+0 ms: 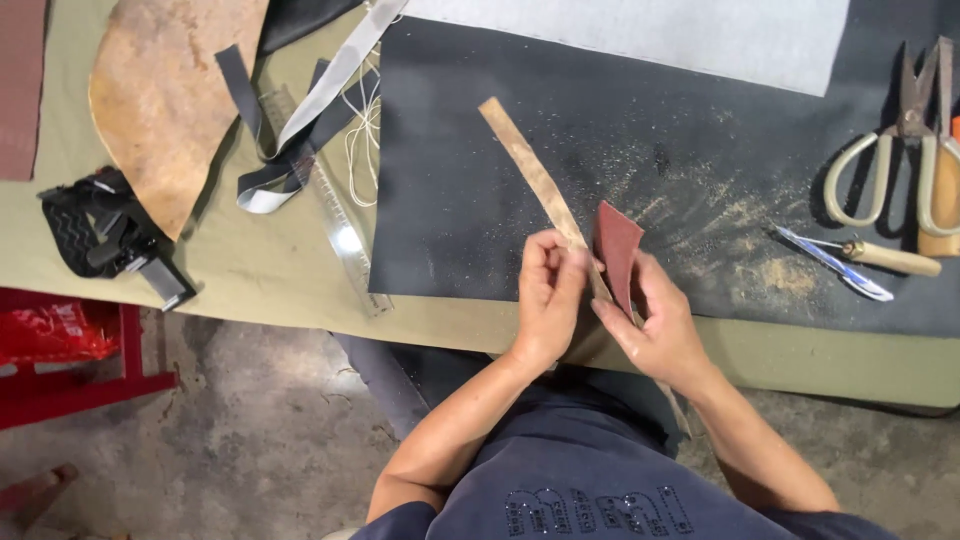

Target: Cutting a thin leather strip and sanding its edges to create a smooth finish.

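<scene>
Nearest the camera, the left hand (548, 300) pinched a long tan strip (535, 180) between thumb and fingertips, its fingers closed tight on the strip at the front edge of the table. Just beside it, the right hand (655, 325) held a small piece of reddish sandpaper (617, 248), folded upright, with the fingers curled narrowly around its lower edge and the paper pressed against the strip. The strip ran slantwise from between the hands up and to the left across a dark mat (470, 180), which was dusted with pale filings around the hands. The mat lay on an olive cloth (300, 270) covering the table. To the right on the mat lay a knife with a wooden handle (850, 258), and beyond it a pair of large scissors (900, 150). To the left, a clear ruler (335, 215) lay across the cloth near grey straps (290, 140), with a black tool (110, 235) at the table's edge. Farther off lay a rounded brown hide (165, 90) and a pale grey sheet (680, 35).
</scene>
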